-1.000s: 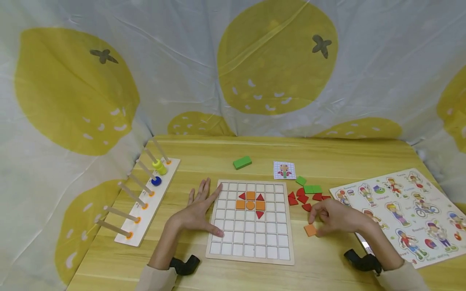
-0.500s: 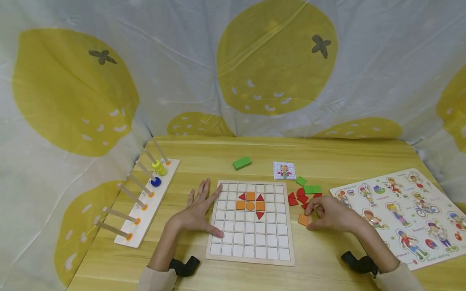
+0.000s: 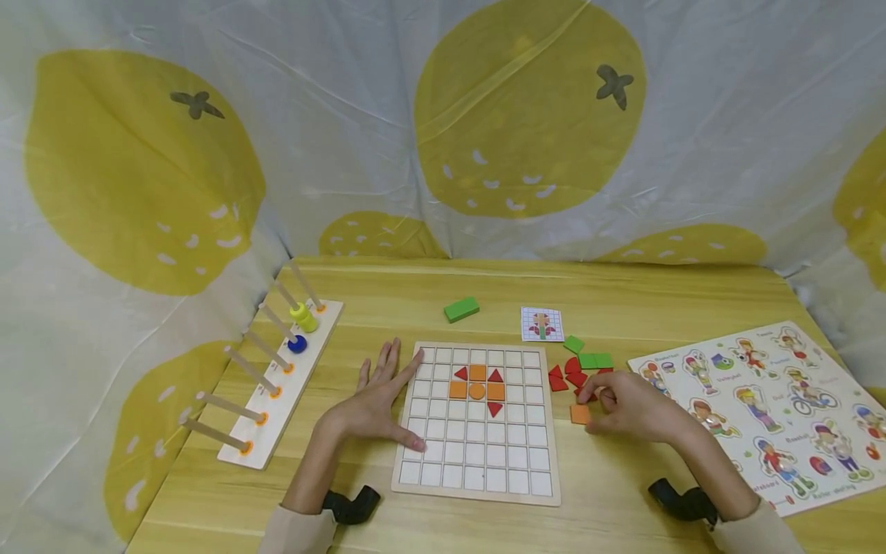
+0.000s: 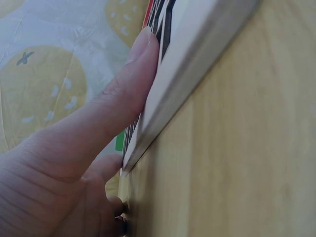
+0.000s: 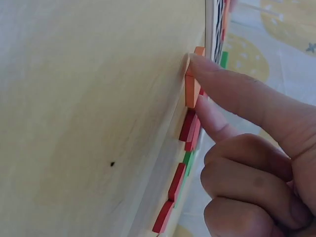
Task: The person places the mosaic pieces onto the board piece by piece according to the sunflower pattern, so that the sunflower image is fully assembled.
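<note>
Well, our right hand [image 3: 631, 408] pinches an orange square tile [image 3: 579, 415]

Our left hand [image 3: 367, 408] lies spread at the pale wooden grid board's [image 3: 474, 454] left edge; the tile sits right of the board. A light opposite-side grip should suit. Square, it has no long axis; its sides roughly follow the board's.

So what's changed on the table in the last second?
The right hand, pinching the orange square, has shifted slightly left and forward, bringing the square nearer the board. The left hand and the pieces on the board stayed as they were.
</note>
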Demonstrator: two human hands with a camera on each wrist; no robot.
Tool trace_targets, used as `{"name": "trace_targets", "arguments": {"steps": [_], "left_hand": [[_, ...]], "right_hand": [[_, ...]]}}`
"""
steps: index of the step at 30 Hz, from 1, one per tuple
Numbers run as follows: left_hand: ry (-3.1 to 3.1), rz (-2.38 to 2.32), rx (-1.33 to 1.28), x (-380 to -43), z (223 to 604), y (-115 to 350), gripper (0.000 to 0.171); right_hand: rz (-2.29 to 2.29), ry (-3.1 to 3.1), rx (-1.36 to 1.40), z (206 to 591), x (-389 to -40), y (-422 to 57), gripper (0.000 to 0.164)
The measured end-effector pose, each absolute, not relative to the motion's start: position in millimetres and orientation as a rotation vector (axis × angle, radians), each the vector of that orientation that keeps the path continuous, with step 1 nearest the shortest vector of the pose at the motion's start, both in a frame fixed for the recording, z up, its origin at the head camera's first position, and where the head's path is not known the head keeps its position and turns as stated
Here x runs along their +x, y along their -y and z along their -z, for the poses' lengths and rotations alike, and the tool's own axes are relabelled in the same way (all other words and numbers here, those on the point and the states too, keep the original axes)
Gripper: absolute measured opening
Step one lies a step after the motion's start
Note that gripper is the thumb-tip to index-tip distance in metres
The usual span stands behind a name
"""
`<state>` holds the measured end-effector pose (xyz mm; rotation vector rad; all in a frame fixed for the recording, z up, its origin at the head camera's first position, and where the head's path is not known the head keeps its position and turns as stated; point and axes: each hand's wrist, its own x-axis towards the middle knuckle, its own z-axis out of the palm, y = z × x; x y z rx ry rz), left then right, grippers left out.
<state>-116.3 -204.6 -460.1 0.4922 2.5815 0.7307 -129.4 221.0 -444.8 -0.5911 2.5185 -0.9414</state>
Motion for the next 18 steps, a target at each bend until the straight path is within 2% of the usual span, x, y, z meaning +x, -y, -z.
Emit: {"name": "trace_targets", "arguments": {"steps": [11,18], "left_hand": [[-2.581,-0.732,0.498,-117,461,205,0.141],[-2.584,-0.730,0.499,-117,461,205,0.140]], "right_hand": [[1.042,-2.491,-0.587,443,-132,-218,0.023],[1.107,-2.443,-0.611,432,-131,-171,0.022]]}}
